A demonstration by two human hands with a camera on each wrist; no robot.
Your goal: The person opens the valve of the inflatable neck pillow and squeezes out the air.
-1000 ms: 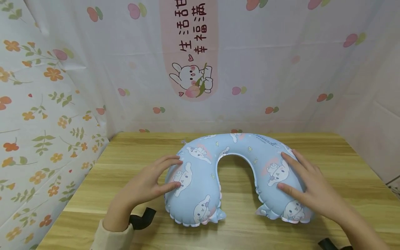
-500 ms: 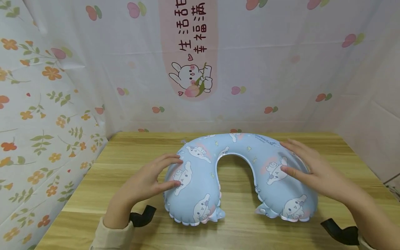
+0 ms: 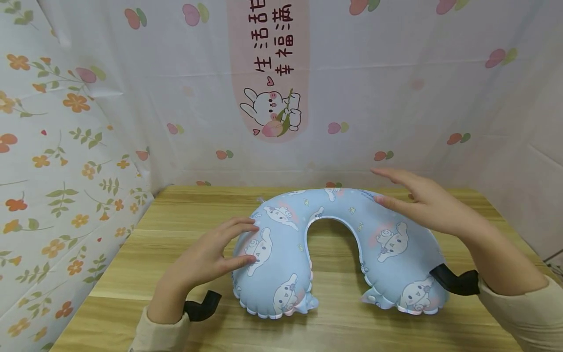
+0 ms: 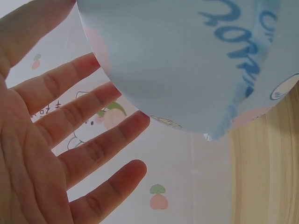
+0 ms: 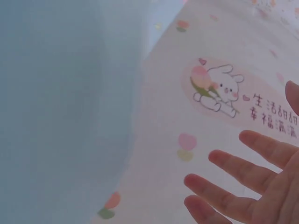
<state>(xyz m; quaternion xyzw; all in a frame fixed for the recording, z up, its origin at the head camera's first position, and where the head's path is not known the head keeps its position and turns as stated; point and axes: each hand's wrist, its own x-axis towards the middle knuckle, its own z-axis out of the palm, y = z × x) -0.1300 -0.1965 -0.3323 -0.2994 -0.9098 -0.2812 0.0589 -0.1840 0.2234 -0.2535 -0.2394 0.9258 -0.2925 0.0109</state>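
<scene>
A puffed-up, light blue U-shaped neck pillow (image 3: pixel 281 244) with white cartoon figures lies on the wooden table, its open end toward me. My left hand (image 3: pixel 208 256) rests against the pillow's left side, thumb and fingers spread. In the left wrist view, several fingertips of the left hand (image 4: pixel 88 135) touch the curved edge of the pillow (image 4: pixel 154 65). Over the pillow's upper right part is my right hand (image 3: pixel 426 203), its fingers straight. The right wrist view shows the right hand (image 5: pixel 252 182) apart from the blurred pillow (image 5: pixel 65 112), holding nothing.
The wooden table (image 3: pixel 176 210) ends against a white printed cloth backdrop (image 3: pixel 198 98). A flower-patterned cloth (image 3: pixel 57 186) hangs at the left. Black curved wrist mounts (image 3: pixel 204 307) stick out from both sleeves, the right one overlapping the pillow's right lobe in the head view.
My right hand has left the pillow's right side and moved up toward the far edge, its fingers straightening. The left hand stays where it was. The pillow has barely moved.
</scene>
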